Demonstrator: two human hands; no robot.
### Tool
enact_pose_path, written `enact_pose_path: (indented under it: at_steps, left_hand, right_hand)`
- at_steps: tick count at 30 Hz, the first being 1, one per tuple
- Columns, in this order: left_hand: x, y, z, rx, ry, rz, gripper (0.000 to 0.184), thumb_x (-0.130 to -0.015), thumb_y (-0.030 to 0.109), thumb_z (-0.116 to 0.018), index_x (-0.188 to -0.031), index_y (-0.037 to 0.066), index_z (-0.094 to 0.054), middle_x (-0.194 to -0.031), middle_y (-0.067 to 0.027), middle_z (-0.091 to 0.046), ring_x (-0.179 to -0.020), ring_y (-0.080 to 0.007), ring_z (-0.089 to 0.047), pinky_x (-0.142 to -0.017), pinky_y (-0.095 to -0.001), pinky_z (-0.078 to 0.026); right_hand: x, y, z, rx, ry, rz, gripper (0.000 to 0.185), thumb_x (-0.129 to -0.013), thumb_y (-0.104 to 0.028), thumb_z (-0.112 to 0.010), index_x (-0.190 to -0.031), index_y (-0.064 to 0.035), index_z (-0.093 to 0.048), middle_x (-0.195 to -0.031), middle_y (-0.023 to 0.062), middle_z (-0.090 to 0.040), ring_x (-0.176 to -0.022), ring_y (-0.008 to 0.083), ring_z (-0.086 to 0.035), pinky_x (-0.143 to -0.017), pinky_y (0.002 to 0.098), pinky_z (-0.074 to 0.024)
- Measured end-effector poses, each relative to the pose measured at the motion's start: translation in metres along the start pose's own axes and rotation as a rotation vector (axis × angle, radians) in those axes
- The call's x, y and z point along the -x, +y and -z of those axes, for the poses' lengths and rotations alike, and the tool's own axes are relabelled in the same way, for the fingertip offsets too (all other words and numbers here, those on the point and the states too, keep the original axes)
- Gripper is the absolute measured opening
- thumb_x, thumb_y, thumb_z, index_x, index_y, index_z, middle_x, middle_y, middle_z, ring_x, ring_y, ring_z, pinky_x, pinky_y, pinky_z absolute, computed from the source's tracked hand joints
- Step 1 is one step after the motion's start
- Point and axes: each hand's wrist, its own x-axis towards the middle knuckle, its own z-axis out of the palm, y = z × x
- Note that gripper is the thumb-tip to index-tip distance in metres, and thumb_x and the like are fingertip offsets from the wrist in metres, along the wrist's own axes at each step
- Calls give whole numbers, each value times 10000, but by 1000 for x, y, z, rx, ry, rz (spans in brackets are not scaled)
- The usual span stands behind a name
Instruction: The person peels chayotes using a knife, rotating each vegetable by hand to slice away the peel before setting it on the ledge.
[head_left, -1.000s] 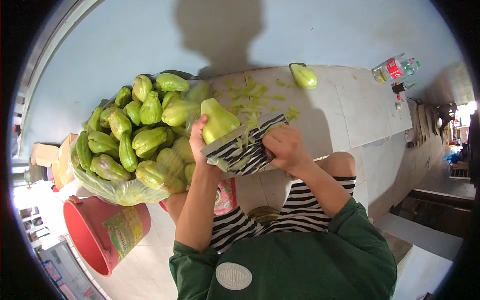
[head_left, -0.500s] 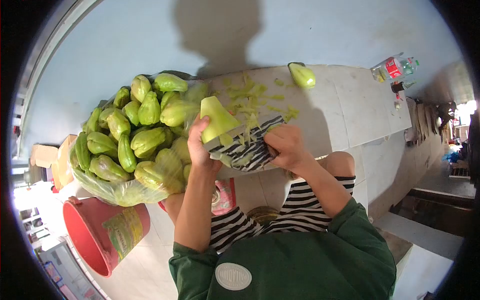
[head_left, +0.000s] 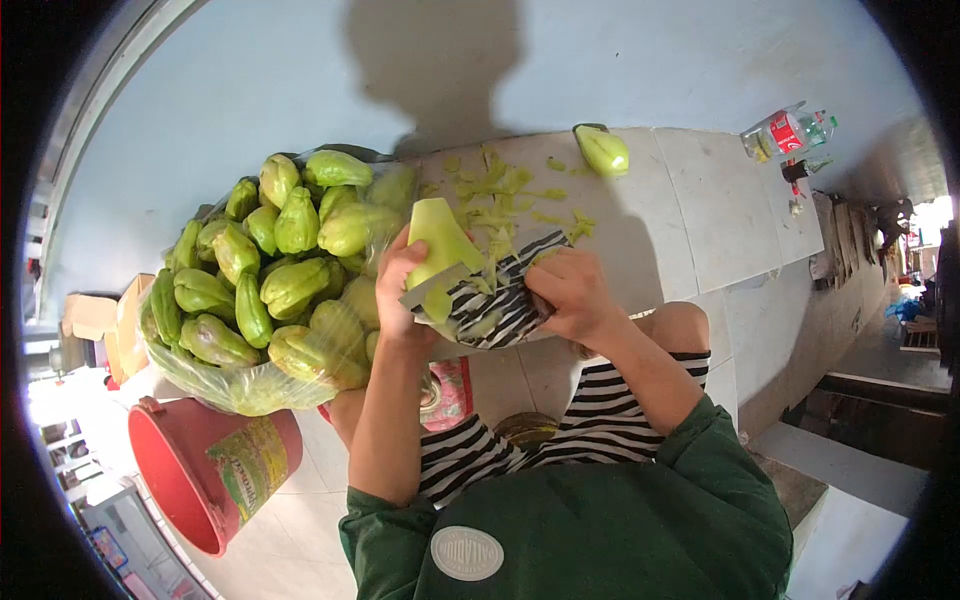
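My left hand [head_left: 398, 285] is closed around a pale green, peeled chayote [head_left: 436, 240], its flat cut end pointing up. Closed on the right is my right hand [head_left: 572, 295], gripping a cleaver whose handle is hidden in the fist. The cleaver's wide, shiny blade [head_left: 508, 298] mirrors black and white stripes and lies against the lower side of the chayote. Bits of green peel show at the blade. Behind the hands, peel strips [head_left: 495, 190] are scattered over the tiled ledge [head_left: 640, 230].
A large clear bag of chayotes [head_left: 255, 250] stands on the left, above a tilted red bucket [head_left: 175, 460]. One light green chayote [head_left: 603, 152] lies by the wall. Plastic bottles [head_left: 785, 133] rest at the ledge's far right. Cardboard [head_left: 125, 325] is behind the bag.
The blade's left end has shifted a little left along the chayote. My left hand has turned the chayote slightly. The right hand has barely moved.
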Motion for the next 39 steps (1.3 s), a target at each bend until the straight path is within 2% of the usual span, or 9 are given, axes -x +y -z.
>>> enact_pose_path:
  at_steps: [2,5,8,12,18,24,33,35,39]
  left_hand:
    - [2,-2,-10,61,27,-15,536,-812,246,-549,-1254,-52,-496,-1102,-190,-618,-954,-277,-619,-847,-372,-510]
    - [5,-1,-16,69,44,-27,560,-805,248,-560,-1269,-56,-485,-1094,-196,-621,-972,-281,-620,-850,-376,-517]
    - [3,2,-13,84,38,-8,577,-801,259,-565,-1274,-59,-480,-1095,-195,-621,-983,-285,-621,-846,-386,-522]
    - [2,5,-7,40,-14,20,598,-792,268,-577,-1280,-61,-474,-1105,-194,-619,-1002,-290,-621,-862,-399,-520]
    - [3,-5,-12,96,22,17,601,-775,278,-602,-1263,-55,-487,-1101,-188,-620,-978,-287,-629,-858,-398,-521]
    - [3,7,-7,8,28,10,579,-781,313,-601,-1223,-48,-502,-1054,-201,-626,-932,-283,-627,-835,-394,-524]
    - [9,-7,-15,44,84,53,526,-789,224,-535,-1234,-53,-495,-1097,-180,-616,-949,-284,-636,-817,-387,-543]
    - [7,-13,-11,50,121,80,528,-783,226,-540,-1232,-50,-499,-1092,-175,-617,-942,-281,-635,-813,-381,-543]
    - [-1,4,-8,35,42,9,581,-768,284,-583,-1243,-40,-499,-1066,-176,-622,-915,-280,-630,-823,-388,-528]
  right_hand:
    - [3,6,-9,7,89,-71,287,-554,-141,-691,-638,-72,-426,-572,97,-447,-538,332,-491,-498,413,-364]
    - [3,27,-20,83,144,-201,295,-553,-142,-695,-649,-65,-427,-575,94,-445,-538,334,-479,-504,414,-360]
    - [5,13,-6,-89,-20,-155,276,-545,-128,-698,-668,-63,-459,-583,99,-459,-549,342,-487,-512,419,-366]
    - [0,-5,4,-67,-14,-40,269,-538,-124,-706,-666,-62,-477,-591,101,-482,-563,335,-513,-510,406,-377]
    - [-1,19,-11,-26,106,-232,292,-548,-135,-703,-646,-65,-437,-571,99,-446,-550,310,-499,-514,402,-371]
    - [4,-5,5,-58,-70,-57,252,-594,-161,-710,-683,-85,-486,-597,85,-517,-579,325,-549,-527,415,-413]
    - [-2,15,-11,40,30,-181,219,-610,-136,-692,-686,-76,-495,-609,89,-536,-597,321,-567,-515,420,-420]
    - [-1,23,-16,-10,110,-208,244,-544,-96,-690,-667,-76,-480,-617,87,-500,-559,323,-509,-529,399,-378]
    - [0,0,3,-134,-99,-147,220,-608,-118,-676,-679,-65,-476,-608,80,-532,-582,310,-559,-513,407,-420]
